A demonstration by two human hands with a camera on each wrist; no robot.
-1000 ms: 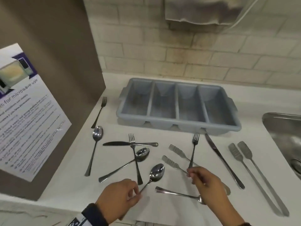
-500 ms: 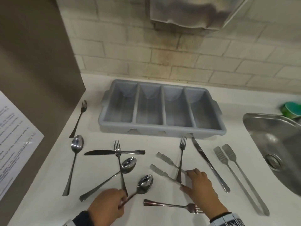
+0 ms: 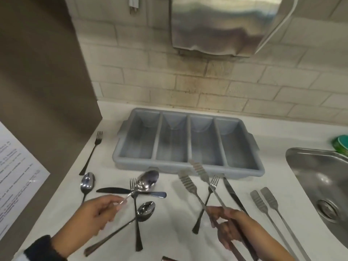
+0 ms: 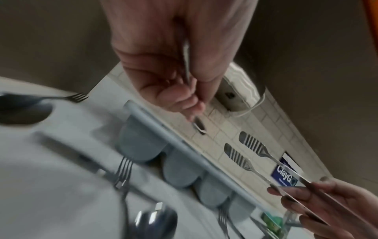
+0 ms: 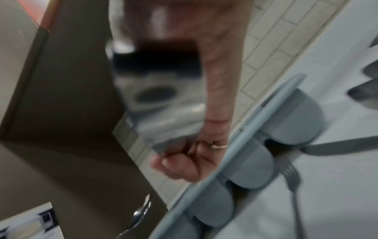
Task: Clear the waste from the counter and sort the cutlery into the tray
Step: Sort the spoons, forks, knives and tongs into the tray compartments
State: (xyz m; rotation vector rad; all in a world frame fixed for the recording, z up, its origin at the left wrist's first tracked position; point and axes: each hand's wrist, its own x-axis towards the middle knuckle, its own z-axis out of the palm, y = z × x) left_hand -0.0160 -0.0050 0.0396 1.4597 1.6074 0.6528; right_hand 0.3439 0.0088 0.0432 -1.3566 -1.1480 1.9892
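Zero pieces in the tray (image 3: 243, 167) so far: all four compartments bare, tray sits toward the counter's (image 3: 169, 232) back edge. Left hand (image 3: 94, 217) pinches a spoon (image 3: 145, 182) by its handle, lifted near the tray's front wall. Right hand (image 3: 229, 228) grips a pair of tongs (image 3: 197, 178), tips raised at the same wall. Still loose on the counter: forks, spoons, knives and second tongs (image 3: 269, 204) near the sink (image 3: 320, 185). No waste visible. Sorting barely started, I'd say.
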